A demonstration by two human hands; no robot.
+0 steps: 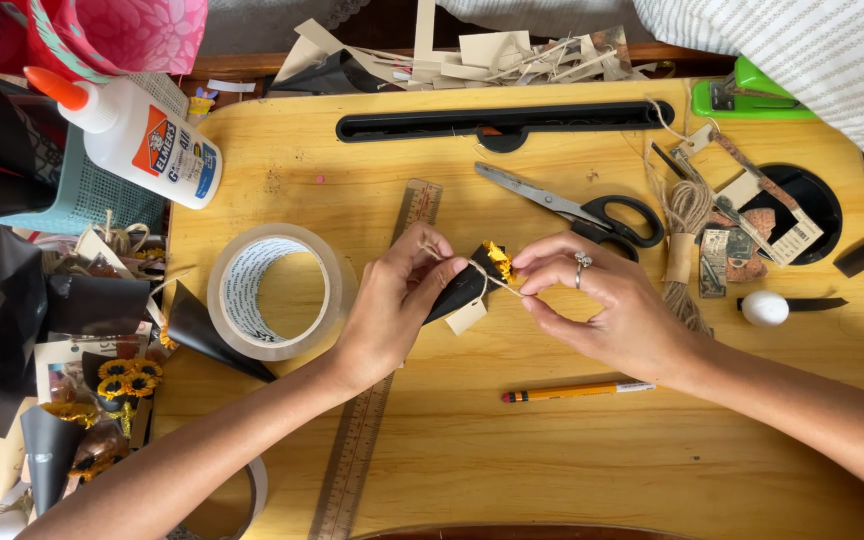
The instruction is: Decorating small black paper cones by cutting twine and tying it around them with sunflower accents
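Beside tape roll (270,292), our left hand (392,310) steadied black cone (460,290); right hand (602,305) pinched twine (490,278) taut for tying.

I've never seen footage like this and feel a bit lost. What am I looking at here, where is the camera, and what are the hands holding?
There is no machine here: a person works with two bare hands, and the one picture comes from a camera worn on their head, looking down at a yellow wooden table.

The left hand holds a small black paper cone with tiny yellow flowers at its top and a beige tag beneath it. The right hand, which wears a ring, pinches a thin twine that runs across the cone.

Around them lie a roll of clear tape, a ruler, scissors, a pencil, a twine bundle, a glue bottle and a green stapler. More black cones lie at the left.
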